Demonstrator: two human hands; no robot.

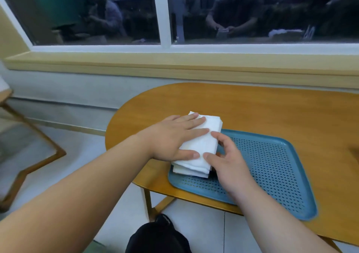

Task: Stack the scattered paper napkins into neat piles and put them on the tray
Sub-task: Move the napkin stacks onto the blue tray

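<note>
The left hand [171, 138] lies flat on top of a stack of white paper napkins [200, 148], its fingers straight and spread, the palm pressing down on the stack's left half. The right hand [227, 161] meets the same stack from the other side: its fingers are curled around the right edge, with the thumb tip and the forefinger tip resting on the top sheet. The two thumbs almost touch near the stack's near end. The stack sits at the left end of a blue perforated tray [281, 165]; its near end lies inside the tray, while its far end reaches past the tray's rim over the wooden surface [252, 107]. The lower sheets stick out a little at the near end. The tray lies along the near edge of the rounded surface. Behind stands a white-framed window [165, 14] with dark glass
</note>
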